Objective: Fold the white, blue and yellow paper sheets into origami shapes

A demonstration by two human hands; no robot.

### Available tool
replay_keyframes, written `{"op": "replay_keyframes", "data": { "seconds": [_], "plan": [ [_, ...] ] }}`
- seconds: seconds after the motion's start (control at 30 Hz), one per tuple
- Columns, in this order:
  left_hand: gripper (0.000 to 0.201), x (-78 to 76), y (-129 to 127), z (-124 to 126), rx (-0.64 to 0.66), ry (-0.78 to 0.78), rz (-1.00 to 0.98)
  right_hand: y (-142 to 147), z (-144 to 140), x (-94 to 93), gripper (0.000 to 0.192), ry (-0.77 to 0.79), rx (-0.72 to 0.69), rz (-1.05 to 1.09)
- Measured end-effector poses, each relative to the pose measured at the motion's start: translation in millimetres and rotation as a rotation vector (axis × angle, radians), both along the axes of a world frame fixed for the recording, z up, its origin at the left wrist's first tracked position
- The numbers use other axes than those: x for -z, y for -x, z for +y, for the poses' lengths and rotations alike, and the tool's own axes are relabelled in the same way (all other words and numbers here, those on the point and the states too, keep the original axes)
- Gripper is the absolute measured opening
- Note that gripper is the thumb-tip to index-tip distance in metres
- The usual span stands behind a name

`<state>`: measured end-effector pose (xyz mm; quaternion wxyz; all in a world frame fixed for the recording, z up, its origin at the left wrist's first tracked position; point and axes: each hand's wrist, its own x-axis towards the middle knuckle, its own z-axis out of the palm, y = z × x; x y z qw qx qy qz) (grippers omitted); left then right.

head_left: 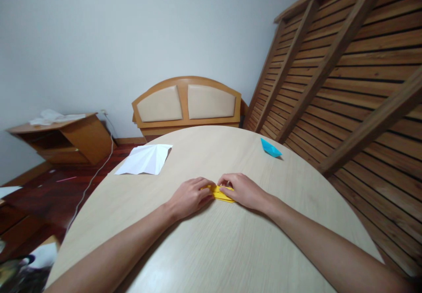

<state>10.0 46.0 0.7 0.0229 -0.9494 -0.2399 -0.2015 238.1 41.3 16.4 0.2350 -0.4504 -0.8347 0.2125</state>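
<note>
Two hands, left hand [189,196] and right hand [242,190], pinching yellow folded paper [221,193] flat on round desk [211,240].

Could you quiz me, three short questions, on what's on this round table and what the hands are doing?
1. True or false: both hands touch the yellow paper.
2. Which lies nearer the slatted wooden wall: (a) the white paper or (b) the blue paper boat?
3. Fill in: the table top is light ____.

Key:
1. True: the left hand and right hand pinch it from either side, flat on the table.
2. (b).
3. Wood.
</note>
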Motion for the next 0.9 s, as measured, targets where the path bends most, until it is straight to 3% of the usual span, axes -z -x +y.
{"op": "replay_keyframes", "data": {
  "seconds": [0.33, 0.9],
  "plan": [
    [0.019, 2.4, -0.4, 1.4, -0.015, 0.041, 0.018, -0.2, 3.5, 7.7, 0.016, -0.065, 0.013, -0.049],
    [0.018, 2.4, -1.2, 0.8, -0.034, 0.043, -0.007, 4.8, 0.7, 8.1, 0.012, -0.038, 0.041, -0.011]
  ]
}}
